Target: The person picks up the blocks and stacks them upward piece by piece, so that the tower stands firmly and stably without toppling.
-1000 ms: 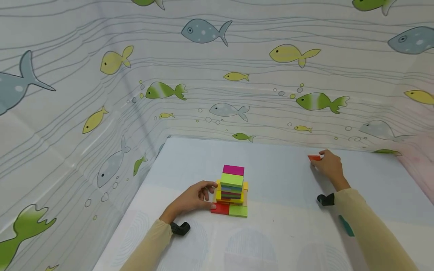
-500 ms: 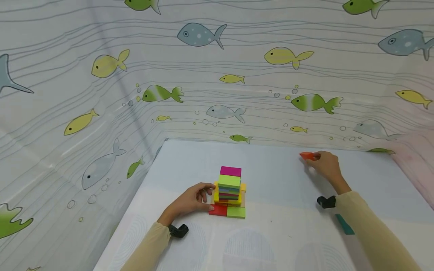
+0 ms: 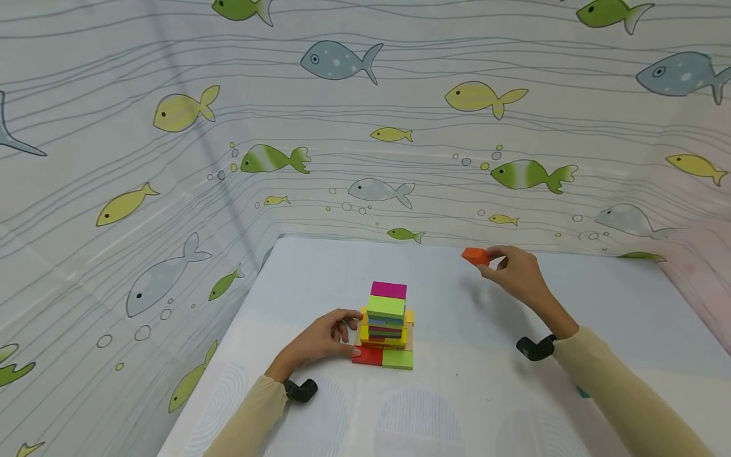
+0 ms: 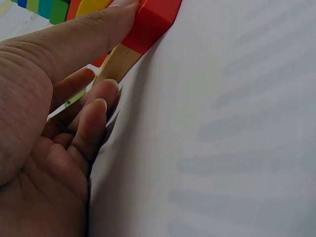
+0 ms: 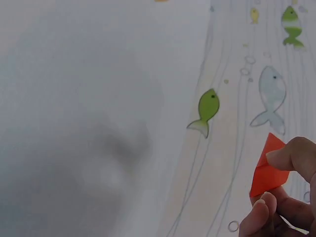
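A tower of colored blocks stands on the table, magenta on top, lime green below, then several thin layers over yellow. A red block and a lime green block lie at its front foot. My left hand is at the tower's left side, its thumb touching the red block and its other fingers loosely bent. In the air right of the tower and farther back, my right hand pinches an orange wedge-shaped block between thumb and fingers, also seen as the orange block in the right wrist view.
A teal piece lies on the table, mostly hidden beneath the right forearm. The white table meets a fish-patterned covering at the back and left. Black wrist cameras sit on both wrists.
My right hand has lifted the orange block off the table's far right and carried it leftward, toward the tower. The left hand stays at the tower's side.
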Demonstrator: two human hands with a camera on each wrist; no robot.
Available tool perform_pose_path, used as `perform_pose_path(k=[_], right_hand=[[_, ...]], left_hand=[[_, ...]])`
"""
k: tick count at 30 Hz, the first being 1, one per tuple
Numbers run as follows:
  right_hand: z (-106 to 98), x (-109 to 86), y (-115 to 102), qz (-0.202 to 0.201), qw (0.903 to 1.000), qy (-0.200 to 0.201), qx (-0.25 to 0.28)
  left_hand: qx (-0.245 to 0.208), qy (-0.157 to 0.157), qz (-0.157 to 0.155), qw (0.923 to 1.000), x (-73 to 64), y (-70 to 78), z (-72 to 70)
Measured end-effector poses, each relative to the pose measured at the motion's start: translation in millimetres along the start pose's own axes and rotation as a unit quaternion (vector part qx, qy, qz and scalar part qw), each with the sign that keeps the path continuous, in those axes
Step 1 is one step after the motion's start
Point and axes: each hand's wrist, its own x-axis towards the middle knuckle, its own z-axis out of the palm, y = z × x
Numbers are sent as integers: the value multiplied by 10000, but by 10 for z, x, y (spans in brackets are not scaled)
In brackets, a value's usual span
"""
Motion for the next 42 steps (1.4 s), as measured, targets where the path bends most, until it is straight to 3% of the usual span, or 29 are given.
perform_pose_path(k=[10,22,29,36,42], right_hand=[[43,-122,-591,-834,9958,-99,361],[87,-285,-1211,-1849,9800,-281,684],[214,-334,-1418,-2334,9687,-556,641],[308,-364,-1517,-2449,9656,-740,460],[341,-364,-1520,-2479,9643,-814,451]], left_hand=[[101,-33,-2,9999,-2,-34,-8],[142,-30,33,9999,16,-23,-23],[49,-18,1,10000,32,-31,-25],[-25,72,-133,9999,26,-18,-13],[65,125,-107,9998,-38,157,2]])
